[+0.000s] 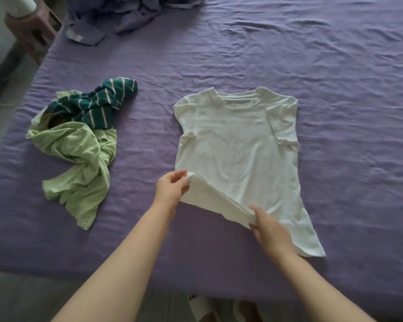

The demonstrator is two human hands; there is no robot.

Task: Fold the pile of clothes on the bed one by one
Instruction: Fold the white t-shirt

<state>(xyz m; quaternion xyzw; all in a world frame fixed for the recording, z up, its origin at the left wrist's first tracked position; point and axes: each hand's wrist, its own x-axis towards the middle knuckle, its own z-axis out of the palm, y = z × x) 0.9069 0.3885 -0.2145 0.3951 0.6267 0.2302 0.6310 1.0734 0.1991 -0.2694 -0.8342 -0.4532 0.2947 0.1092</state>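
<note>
We look down on a purple bed [289, 43] w/ a wrinkled sheet; its near edge is cut by our arms. At centre lies a white T-shirt [237, 145], neck toward 12 o'clock, the sleeve at 3 o'clock folded in over the body. At 9 o'clock sits a pale green garment [79, 159], crumpled, w/ a dark green striped top [98, 103] bunched on its far end. At 11 o'clock a heap of purple-grey fabric [126, 12] runs off frame; hard to make out what it is. Our left hand [170, 189] pinches the shirt's hem corner, lifted off the sheet. Our right hand [269, 226] grips the hem further along; fingertips hidden under cloth.
</note>
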